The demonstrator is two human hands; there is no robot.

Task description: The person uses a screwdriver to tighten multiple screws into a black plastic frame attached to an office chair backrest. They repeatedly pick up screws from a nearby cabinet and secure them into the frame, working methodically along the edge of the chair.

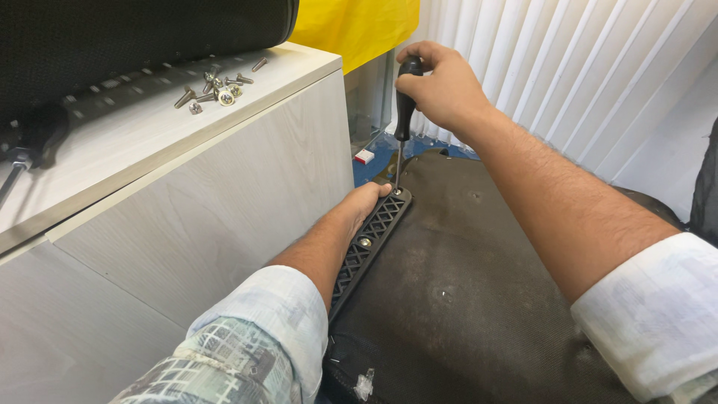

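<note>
The right hand [441,90] is clenched round a black-handled screwdriver [404,105], held upright with its tip at a screw in the black lattice plastic plate [374,232] on the dark fabric panel [464,284]. The left hand [359,209] presses flat on the plate's edge. Loose silver screws [215,88] lie on the pale wooden worktop [149,142].

Saw a screwdriver [404,97] with a matt black plastic grip and a thin, shiny metal shaft, standing on a black plastic lattice bracket [372,239] with a dull moulded finish and bright metal screw heads. Beside the bracket, noted the dark seat underside [456,299] covered in rough, dusty woven cloth. Left of the bracket, found a pale cabinet [224,179] of smooth matt wood-grain laminate, with loose glinting metal screws [215,86] on top.
</note>
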